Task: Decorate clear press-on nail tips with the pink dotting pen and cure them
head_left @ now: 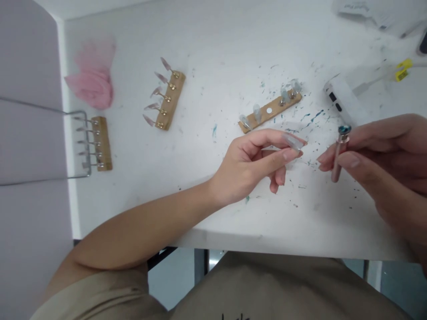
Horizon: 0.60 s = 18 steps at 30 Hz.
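Two bare hands above the paint-flecked white table (207, 186): left hand (253, 164) pinching a clear nail tip (293, 141), right hand (376, 155) gripping a slim teal-capped metallic stick (338, 153).

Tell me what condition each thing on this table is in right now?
Left hand: pinching a clear nail tip.
Right hand: gripping a small stick, teal-topped.
Middle wooden holder: one peg bare.
Table: teal-speckled.
Pink cloth: crumpled.

Left hand (256, 162) fingers pinched; right hand (380, 155) fingers closed, gripping.
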Tool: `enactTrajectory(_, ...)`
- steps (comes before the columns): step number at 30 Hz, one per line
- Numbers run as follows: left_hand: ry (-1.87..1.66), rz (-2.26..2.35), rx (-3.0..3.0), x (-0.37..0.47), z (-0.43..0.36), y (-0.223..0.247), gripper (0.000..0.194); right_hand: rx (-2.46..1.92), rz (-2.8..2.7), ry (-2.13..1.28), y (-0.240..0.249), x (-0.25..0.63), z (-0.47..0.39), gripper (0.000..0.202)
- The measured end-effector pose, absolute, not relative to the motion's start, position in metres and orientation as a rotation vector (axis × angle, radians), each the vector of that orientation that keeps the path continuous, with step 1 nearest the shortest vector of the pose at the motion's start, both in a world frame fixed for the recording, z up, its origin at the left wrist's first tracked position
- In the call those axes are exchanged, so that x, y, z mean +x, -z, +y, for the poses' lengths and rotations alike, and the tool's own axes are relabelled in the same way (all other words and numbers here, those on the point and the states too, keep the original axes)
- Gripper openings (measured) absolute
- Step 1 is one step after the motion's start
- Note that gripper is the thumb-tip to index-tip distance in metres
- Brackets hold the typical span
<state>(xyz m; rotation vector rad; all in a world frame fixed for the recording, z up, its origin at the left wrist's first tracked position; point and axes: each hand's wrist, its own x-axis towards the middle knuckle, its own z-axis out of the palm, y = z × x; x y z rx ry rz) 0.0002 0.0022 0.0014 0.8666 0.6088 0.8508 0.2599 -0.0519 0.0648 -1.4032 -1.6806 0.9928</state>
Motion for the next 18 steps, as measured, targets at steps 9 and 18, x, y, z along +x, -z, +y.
enactTrajectory(9, -0.848, 0.608, 0.863, 0.0005, 0.0033, -0.0014, 0.029, -1.407, -1.636, -1.041, -0.0658, 0.2554, -0.0523, 0.03)
enactTrajectory(18, -0.833, 0.637, 0.871, 0.0006, 0.003, -0.0052, 0.035, -1.323, -1.809, -1.016, -0.0636, 0.2536, -0.0513, 0.027)
